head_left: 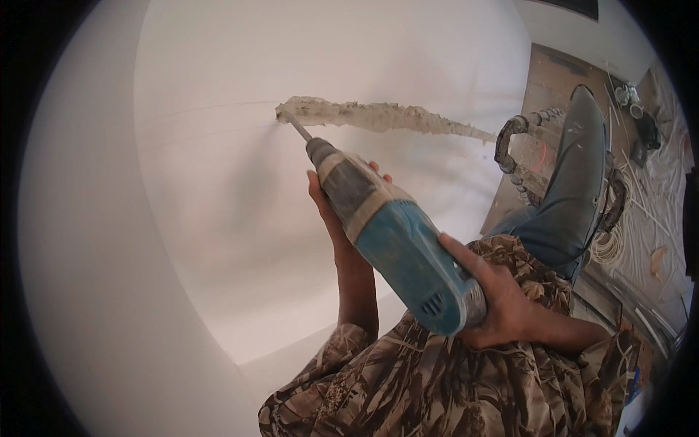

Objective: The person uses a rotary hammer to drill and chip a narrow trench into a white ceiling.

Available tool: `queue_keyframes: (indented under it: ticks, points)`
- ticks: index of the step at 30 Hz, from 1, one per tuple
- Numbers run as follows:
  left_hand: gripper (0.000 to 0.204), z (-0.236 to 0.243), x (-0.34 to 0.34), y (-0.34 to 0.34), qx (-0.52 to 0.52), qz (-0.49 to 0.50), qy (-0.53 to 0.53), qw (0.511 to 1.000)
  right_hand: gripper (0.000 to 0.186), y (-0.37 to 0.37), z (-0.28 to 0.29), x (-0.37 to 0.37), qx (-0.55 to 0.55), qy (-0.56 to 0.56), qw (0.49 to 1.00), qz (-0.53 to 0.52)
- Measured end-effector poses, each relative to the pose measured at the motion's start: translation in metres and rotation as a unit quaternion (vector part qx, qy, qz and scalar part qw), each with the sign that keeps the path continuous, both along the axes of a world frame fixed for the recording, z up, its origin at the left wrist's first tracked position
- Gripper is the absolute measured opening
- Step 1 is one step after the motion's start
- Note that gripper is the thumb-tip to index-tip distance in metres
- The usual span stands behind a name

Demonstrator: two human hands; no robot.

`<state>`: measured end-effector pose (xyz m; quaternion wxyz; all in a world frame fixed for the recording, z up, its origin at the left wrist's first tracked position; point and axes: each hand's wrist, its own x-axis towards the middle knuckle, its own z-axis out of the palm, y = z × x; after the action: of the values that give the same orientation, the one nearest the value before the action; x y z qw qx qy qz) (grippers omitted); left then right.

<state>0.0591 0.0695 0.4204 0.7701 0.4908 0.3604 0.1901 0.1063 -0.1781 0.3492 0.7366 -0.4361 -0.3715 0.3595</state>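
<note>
My two hands hold a blue and grey rotary hammer (397, 247), dusty over its body. Its long metal bit (298, 127) points up and left, with the tip in the left end of a rough groove (378, 116) cut into the white wall (218, 204). My left hand (328, 204) wraps round the front of the housing from below, its palm hidden behind the tool. At the back end, my right hand (502, 298) grips the rear handle; the trigger is not visible.
Faint lines run along the wall left of the groove. To the right are a dark boot (582, 167) and a worn metal frame (510, 146). Beyond, a coil of pale cable (608, 244), plastic sheeting (648, 197) and debris lie on the floor.
</note>
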Motion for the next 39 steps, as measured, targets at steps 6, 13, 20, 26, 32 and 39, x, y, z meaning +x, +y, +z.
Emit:
queue_keyframes:
  ticks: [6, 13, 20, 26, 32, 39]
  points:
    - [0.075, -0.007, -0.020, -0.014, -0.041, -0.008, -0.028, 0.999, 0.112, -0.029, -0.005, -0.010, -0.010, -0.024, 0.999, 0.028]
    - [0.078, 0.011, -0.022, -0.022, -0.025, 0.059, -0.001, 0.998, 0.116, -0.030, -0.001, -0.007, 0.005, -0.048, 0.998, 0.045]
    - [0.080, 0.018, -0.025, -0.011, -0.059, 0.046, -0.034, 0.997, 0.118, -0.016, 0.004, -0.014, 0.015, -0.038, 0.996, 0.073]
    - [0.078, 0.005, -0.015, 0.014, -0.061, -0.015, -0.056, 0.996, 0.115, -0.001, 0.011, -0.002, 0.007, -0.030, 0.998, 0.057]
    - [0.074, 0.007, -0.001, 0.015, 0.079, 0.029, 0.027, 0.996, 0.106, 0.013, 0.003, 0.014, 0.054, 0.043, 0.998, 0.011]
    - [0.076, 0.004, -0.016, -0.020, 0.013, 0.007, -0.009, 1.000, 0.110, -0.030, -0.009, 0.000, 0.036, -0.016, 0.999, 0.020]
